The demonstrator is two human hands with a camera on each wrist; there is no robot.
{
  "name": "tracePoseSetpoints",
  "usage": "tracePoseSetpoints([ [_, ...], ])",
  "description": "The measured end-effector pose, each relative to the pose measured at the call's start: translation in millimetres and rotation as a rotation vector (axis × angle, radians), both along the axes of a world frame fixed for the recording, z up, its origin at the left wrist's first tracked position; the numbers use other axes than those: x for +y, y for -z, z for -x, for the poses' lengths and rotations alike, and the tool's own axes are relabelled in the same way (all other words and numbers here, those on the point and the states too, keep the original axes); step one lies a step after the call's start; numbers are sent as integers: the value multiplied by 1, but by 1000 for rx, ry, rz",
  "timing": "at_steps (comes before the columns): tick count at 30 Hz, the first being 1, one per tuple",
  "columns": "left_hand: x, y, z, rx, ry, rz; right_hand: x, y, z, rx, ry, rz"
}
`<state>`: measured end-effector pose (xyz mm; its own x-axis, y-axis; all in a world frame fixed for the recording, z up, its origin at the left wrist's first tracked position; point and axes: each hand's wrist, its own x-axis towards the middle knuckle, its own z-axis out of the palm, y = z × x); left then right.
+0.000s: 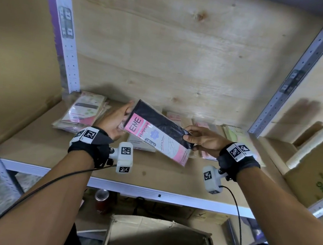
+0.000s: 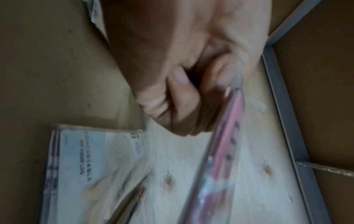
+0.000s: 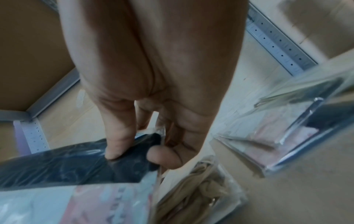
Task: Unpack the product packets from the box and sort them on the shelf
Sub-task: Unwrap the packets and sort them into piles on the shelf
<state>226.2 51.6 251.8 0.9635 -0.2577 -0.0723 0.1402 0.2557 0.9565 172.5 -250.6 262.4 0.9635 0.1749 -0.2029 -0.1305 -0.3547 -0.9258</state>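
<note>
A stocking packet [image 1: 155,133] with a pink card and black stockings is held tilted above the shelf board [image 1: 54,147], between both hands. My left hand [image 1: 124,118] grips its far left end, thumb on top and fingers behind. In the left wrist view the left hand [image 2: 182,98] is curled against the packet's pink edge [image 2: 229,128]. My right hand [image 1: 188,133] pinches the packet's right black corner. The right wrist view shows the right hand [image 3: 138,154] with thumb and forefinger on the black packet [image 3: 76,163]. The open cardboard box [image 1: 156,239] stands below the shelf.
Packets lie in piles on the shelf: a left pile [image 1: 84,112], middle packets [image 1: 142,144], pink ones [image 1: 202,123] at the back, a green one [image 1: 237,134] at the right. A red can [image 1: 101,200] stands below. A printed carton [image 1: 315,168] fills the bay to the right.
</note>
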Motion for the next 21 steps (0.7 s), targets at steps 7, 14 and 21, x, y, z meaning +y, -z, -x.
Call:
tracePoseSetpoints([
  [7, 8, 14, -13, 66, -183, 192, 3, 13, 7, 1, 40, -231],
  [14, -31, 17, 9, -60, 134, -322, 1, 21, 4, -38, 180, -478],
  [21, -97, 12, 16, -227, 76, -319, -13, 26, 4, -72, 301, -601],
])
